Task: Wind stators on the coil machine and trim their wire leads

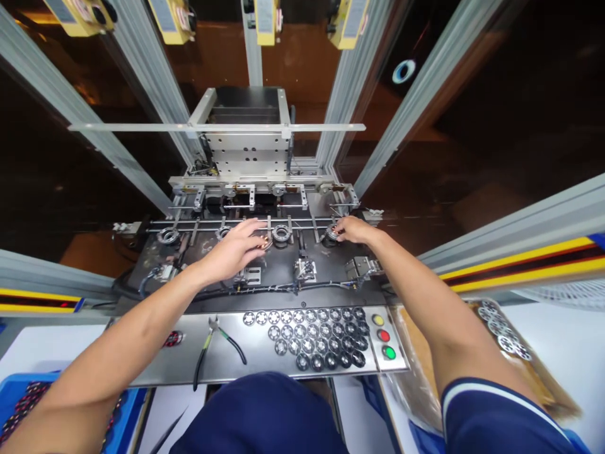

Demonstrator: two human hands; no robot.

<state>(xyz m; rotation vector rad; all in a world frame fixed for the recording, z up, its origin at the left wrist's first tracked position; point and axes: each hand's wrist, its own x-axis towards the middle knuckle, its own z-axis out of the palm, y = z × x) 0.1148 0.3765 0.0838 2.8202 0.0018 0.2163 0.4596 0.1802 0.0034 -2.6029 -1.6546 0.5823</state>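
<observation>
- Left hand [234, 251]: palm down over the middle of the machine bed [155, 258], fingers curled round a copper-wound ring [263, 242], just left of the central nest [282, 234].
- Right hand [353, 229]: at the right end of the bed, fingertips pinched on a ring part [332, 233] seated in the rightmost nest.
- Leftmost nest [168, 236]: near the left edge of the bed, well apart from both hands.
- Steel shelf [155, 362], along the near edge of the bed: rows of ring cores [312, 337] right of centre, pliers [215, 343] left of centre, yellow, red and green push buttons [383, 335] at the right end.
- Blue bin [19, 388]: below the left corner of the shelf, wound parts inside.
</observation>
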